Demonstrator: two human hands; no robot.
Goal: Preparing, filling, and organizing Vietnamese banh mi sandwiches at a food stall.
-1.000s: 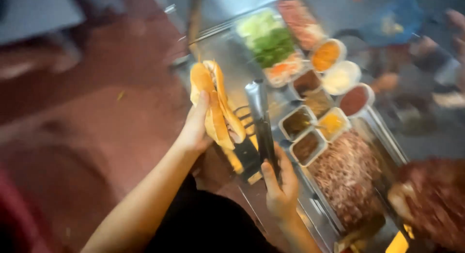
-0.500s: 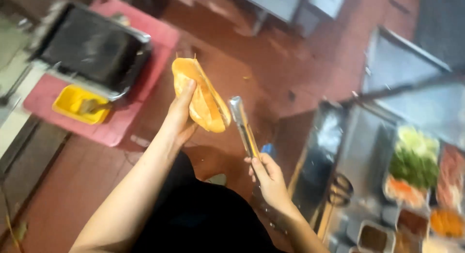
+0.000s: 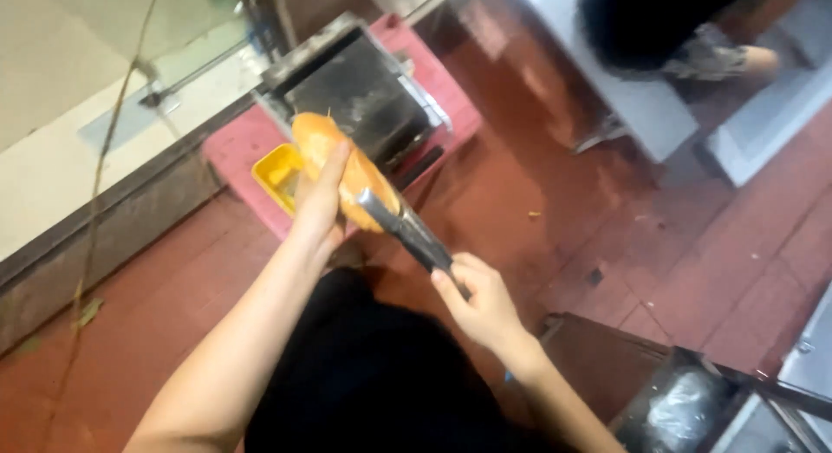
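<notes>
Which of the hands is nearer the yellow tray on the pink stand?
Left. The left hand holds the bread roll right beside the yellow tray. The right hand grips the metal tongs farther off, lower right.

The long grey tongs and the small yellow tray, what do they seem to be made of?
The long grey tongs, held in the right hand, look like bare metal: grey with a dull shine. The small yellow tray looks like plastic, judging by its flat, even colour, though the blur leaves this uncertain.
</notes>
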